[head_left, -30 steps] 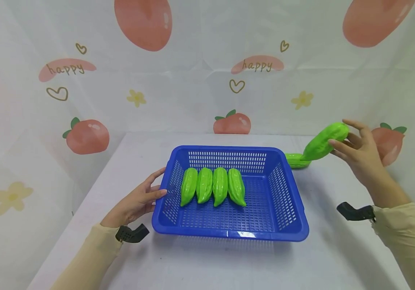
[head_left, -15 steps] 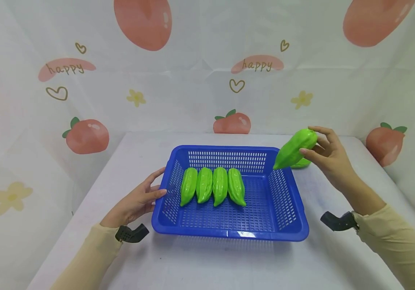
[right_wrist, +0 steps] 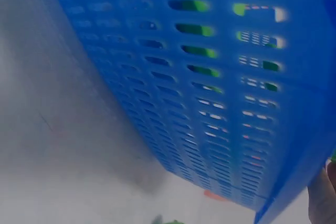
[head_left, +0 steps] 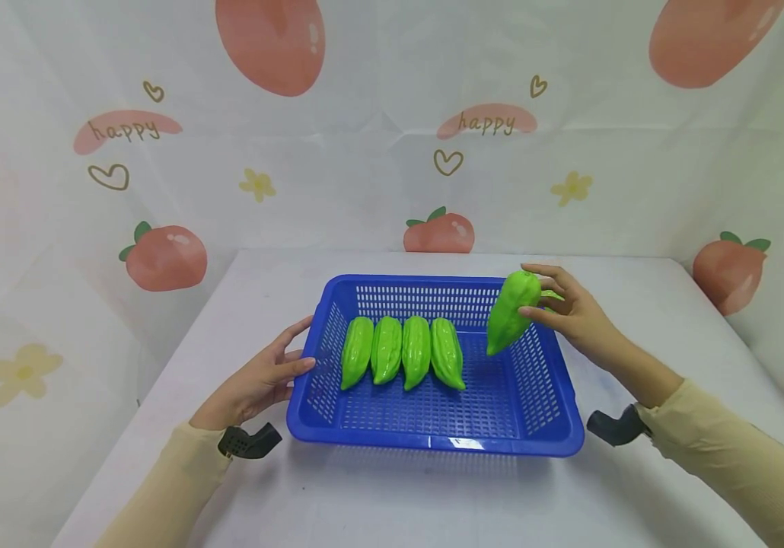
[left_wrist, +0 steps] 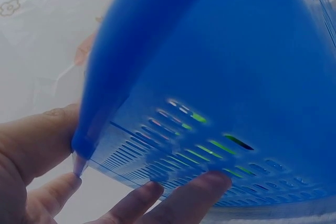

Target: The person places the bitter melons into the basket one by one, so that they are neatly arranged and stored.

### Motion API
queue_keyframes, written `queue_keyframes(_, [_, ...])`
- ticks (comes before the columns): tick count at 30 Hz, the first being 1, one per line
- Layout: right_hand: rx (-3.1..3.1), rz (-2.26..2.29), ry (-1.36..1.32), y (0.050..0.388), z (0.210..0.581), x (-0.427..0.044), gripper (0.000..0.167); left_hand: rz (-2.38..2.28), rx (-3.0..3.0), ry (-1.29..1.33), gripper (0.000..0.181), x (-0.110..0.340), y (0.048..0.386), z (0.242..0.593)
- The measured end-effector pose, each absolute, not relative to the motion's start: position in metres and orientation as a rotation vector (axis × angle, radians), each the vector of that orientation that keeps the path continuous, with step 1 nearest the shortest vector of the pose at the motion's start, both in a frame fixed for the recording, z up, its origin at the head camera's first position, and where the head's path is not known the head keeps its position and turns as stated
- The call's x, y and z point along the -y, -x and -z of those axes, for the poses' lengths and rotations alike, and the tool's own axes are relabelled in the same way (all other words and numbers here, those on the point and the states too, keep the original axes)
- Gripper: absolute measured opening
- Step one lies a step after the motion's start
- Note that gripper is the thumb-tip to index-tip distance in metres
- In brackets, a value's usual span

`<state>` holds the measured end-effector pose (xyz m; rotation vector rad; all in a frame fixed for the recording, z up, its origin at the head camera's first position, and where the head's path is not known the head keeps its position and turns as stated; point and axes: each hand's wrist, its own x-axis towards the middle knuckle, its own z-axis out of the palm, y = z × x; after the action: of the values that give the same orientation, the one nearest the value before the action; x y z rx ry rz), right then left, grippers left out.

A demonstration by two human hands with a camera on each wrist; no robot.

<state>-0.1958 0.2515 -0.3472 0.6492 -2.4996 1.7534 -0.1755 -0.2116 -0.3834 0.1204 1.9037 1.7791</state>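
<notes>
In the head view, my right hand [head_left: 573, 312] holds a glossy green bitter melon [head_left: 514, 308] between thumb and fingers. It hangs tip down inside the right end of a blue plastic basket [head_left: 426, 441], above the bottom. Several similar bitter melons [head_left: 415, 352] lie side by side in the basket's left half. My left hand [head_left: 262, 380] grips the basket's left side. The left wrist view has the thumb at the rim and fingers [left_wrist: 184, 198] against the slotted outer wall. In the right wrist view, the basket wall [right_wrist: 173, 77] hides most of the right hand.
One more green bitter melon [head_left: 553, 298] lies on the white table [head_left: 392, 502] beyond the basket's right side, mostly hidden by the right hand. A white curtain [head_left: 364, 167] printed with fruit and hearts rises behind the table.
My right hand has carried the bitter melon leftward and down, from beside the basket, over its right rim, to inside its right end. My left hand and the basket have stayed put.
</notes>
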Motion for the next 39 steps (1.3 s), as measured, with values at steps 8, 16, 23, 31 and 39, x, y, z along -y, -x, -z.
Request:
queue_keyframes(8, [2.607,-1.764,-0.694,0.201,0.353,-0.241,0.058,-1.767,-1.923,-0.123,0.079,0.211,0.176,0.384])
queue_keyframes(16, [2.702,-1.771,-0.727,0.204,0.360,-0.228,0.057,-1.774,-1.921,-0.091,0.080,0.212,0.176,0.386])
queue_keyframes(23, [2.730,-1.853,-0.744,0.204,0.359,-0.221,0.048,-1.767,-1.926,-0.119,0.081,0.210,0.176,0.385])
queue_keyframes(31, [2.812,-1.831,-0.720,0.207,0.360,-0.218,0.033,-1.771,-1.915,-0.123,0.080,0.209,0.176,0.384])
queue_keyframes(39, [2.828,-1.812,-0.746,0.209,0.361,-0.216,0.037,-1.755,-1.927,-0.116,0.080,0.209,0.176,0.383])
